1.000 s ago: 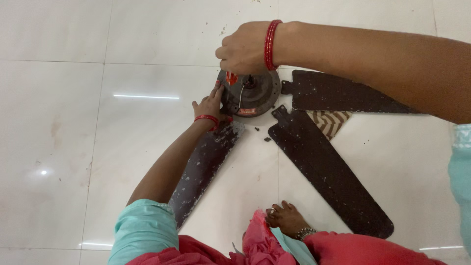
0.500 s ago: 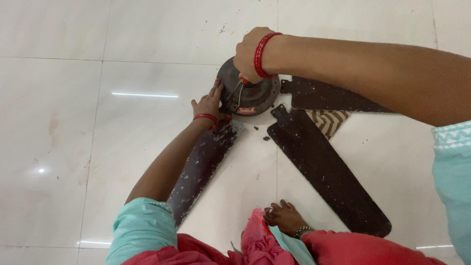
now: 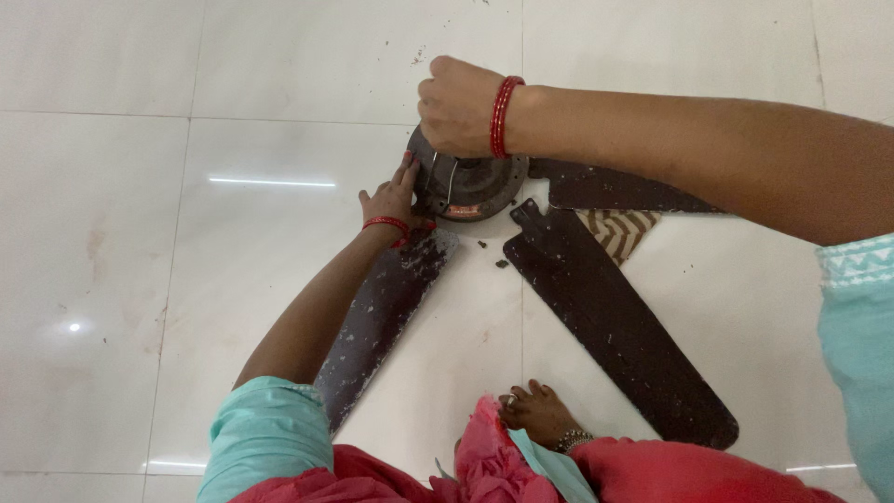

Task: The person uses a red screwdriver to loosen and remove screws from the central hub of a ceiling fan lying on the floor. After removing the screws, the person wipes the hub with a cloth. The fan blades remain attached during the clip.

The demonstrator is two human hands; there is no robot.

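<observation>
Ceiling fan motor (image 3: 470,182) flat on white tiled floor (image 3: 186,279), three dusty dark blades radiating: left blade (image 3: 382,321), long blade (image 3: 615,326), far blade (image 3: 615,191). Right hand (image 3: 456,107) closed in a fist over motor top, apparently gripping a thin metal tool (image 3: 451,182); exact hold hidden. Left hand (image 3: 396,196) open, fingers spread, bracing motor rim. Judged heavy, rigid at hub; blades thin, stiff, grimy, likely slippery. Best held at hub, not blade tips.

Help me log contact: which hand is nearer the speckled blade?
Left. The left hand rests at the speckled blade; the right hand is fisted over the hub.
</observation>
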